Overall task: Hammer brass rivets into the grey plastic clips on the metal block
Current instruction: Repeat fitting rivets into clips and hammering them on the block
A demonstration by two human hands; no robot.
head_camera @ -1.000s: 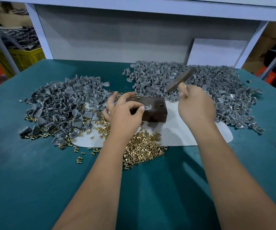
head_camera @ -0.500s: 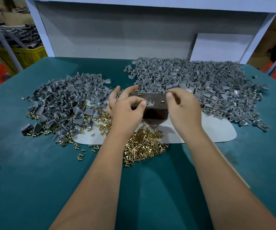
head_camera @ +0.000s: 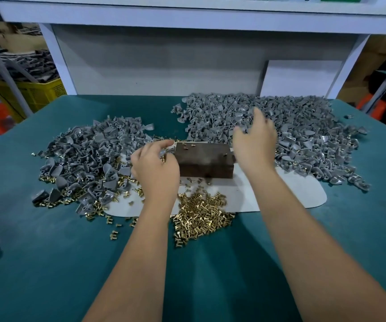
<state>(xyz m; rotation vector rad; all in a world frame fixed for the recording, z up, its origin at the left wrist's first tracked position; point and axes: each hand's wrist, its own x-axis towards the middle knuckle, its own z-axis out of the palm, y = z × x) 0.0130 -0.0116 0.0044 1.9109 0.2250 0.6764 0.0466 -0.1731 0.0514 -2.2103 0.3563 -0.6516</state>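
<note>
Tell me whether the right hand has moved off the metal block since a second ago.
Yes. The right hand has gone from the metal block rightward and back, over the far clip pile.

The metal block (head_camera: 204, 162) is sitting on a mat (head_camera: 280, 194) mid-counter (head_camera: 47, 263), with loose rivets (head_camera: 201, 214) lying just before it. Clip piles are lying left (head_camera: 87, 156) and behind-right (head_camera: 303, 126); a few rivets, possibly, are resting on the block.
</note>
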